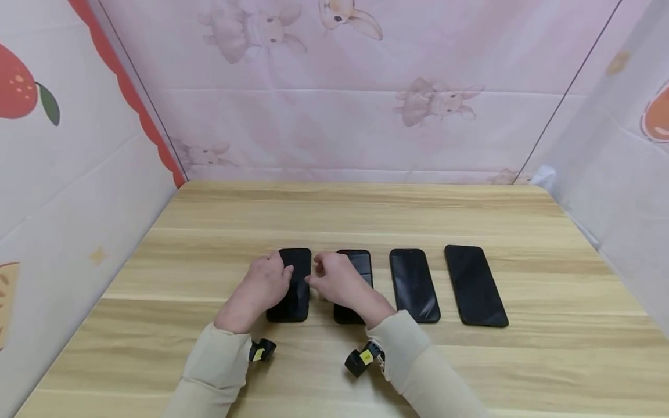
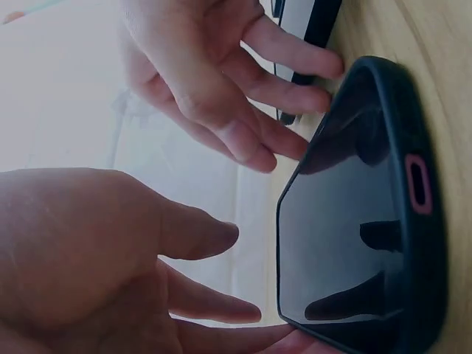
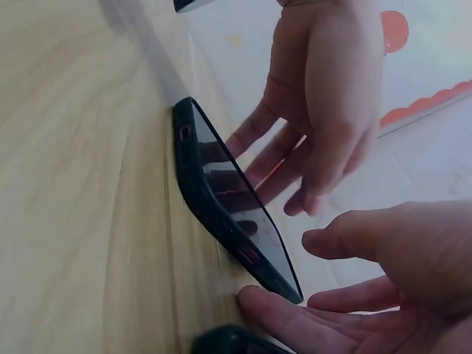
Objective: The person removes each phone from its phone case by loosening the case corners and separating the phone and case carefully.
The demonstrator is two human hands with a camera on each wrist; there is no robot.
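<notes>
Four would exceed a count, so several dark phones lie screen up in a row on the wooden table. My left hand [image 1: 266,280] is at the left edge of the leftmost phone [image 1: 298,290], its thumb held above the screen. At that phone's right edge is my right hand [image 1: 337,278], which partly covers the second phone [image 1: 359,264]. In the left wrist view the phone [image 2: 339,221] shows a dark case and a pink-rimmed port. Fairly straight fingers of both hands reach its long sides in the right wrist view, where its case edge [image 3: 206,206] faces the camera.
Farther right lie a third phone [image 1: 414,284] and a slightly angled fourth phone [image 1: 475,284]. The wooden table [image 1: 334,215] meets a pink rabbit-print curtain [image 1: 340,133] at the back. Printed white sheets hang at both sides.
</notes>
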